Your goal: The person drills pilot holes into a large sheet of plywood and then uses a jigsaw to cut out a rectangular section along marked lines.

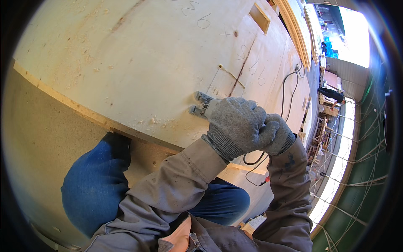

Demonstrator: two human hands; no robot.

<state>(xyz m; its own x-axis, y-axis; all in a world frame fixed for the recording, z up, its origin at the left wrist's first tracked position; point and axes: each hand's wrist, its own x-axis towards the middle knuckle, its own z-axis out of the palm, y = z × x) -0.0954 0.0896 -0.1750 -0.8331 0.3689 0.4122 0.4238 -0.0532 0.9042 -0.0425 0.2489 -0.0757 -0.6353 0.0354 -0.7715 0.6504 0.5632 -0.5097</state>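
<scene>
Both my hands wear grey knit gloves and grip a corded power saw (200,105) on a large plywood sheet (138,59). My left hand (237,122) covers the top of the tool's body. Behind it, my right hand (279,134) clasps the rear of the tool. Only the grey metal base plate shows in front of my left hand, resting flat on the wood beside a drawn pencil line (241,71). The rest of the tool is hidden under the gloves. Sawdust lies scattered over the sheet.
A black power cord (289,88) trails across the sheet toward the far end. A rectangular cut-out (260,17) is near the top. My knees in blue trousers (94,185) rest below the sheet's edge. Timber stacks and scaffolding stand at right.
</scene>
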